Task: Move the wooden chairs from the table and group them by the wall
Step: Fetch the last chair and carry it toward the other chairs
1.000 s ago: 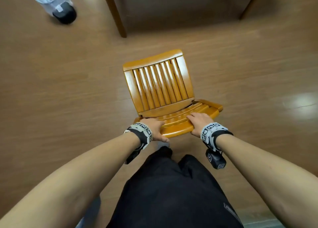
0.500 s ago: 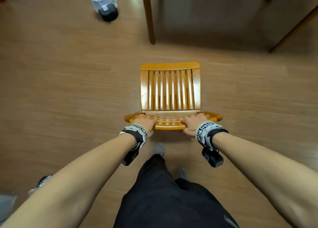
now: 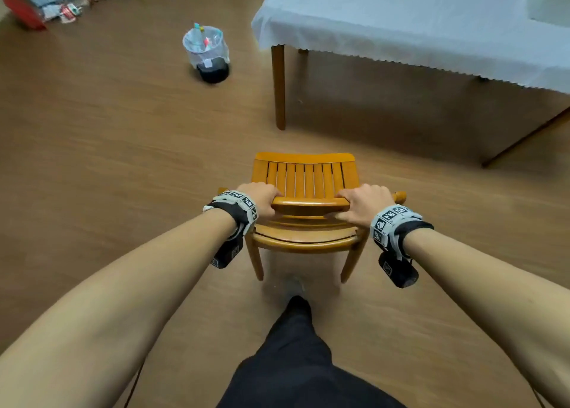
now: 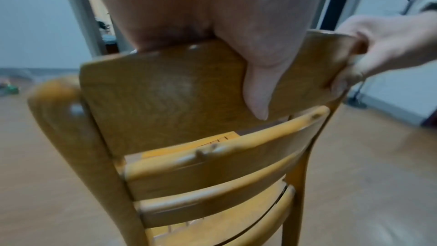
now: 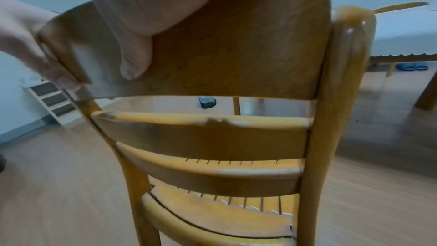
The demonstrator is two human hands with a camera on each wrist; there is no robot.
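A wooden chair (image 3: 305,179) with a slatted seat stands on the floor in front of me, its back towards me. My left hand (image 3: 258,198) grips the left end of the top back rail. My right hand (image 3: 364,202) grips the right end of the same rail. In the left wrist view the left thumb (image 4: 257,89) lies down the back of the rail of the chair (image 4: 165,89). The right wrist view shows the right thumb (image 5: 134,59) against the rail of the chair (image 5: 236,44). The table (image 3: 431,13) with a white cloth stands beyond the chair, to the right.
A table leg (image 3: 279,90) stands just past the chair. A small bin (image 3: 208,53) with a clear liner sits on the floor at the left. Boxes and clutter (image 3: 46,3) lie at the far left. My leg in dark trousers (image 3: 296,361) is behind the chair.
The chair has come away from the table towards me, and the view has risen so the tabletop and bin show. Both hands have kept hold of the top rail.
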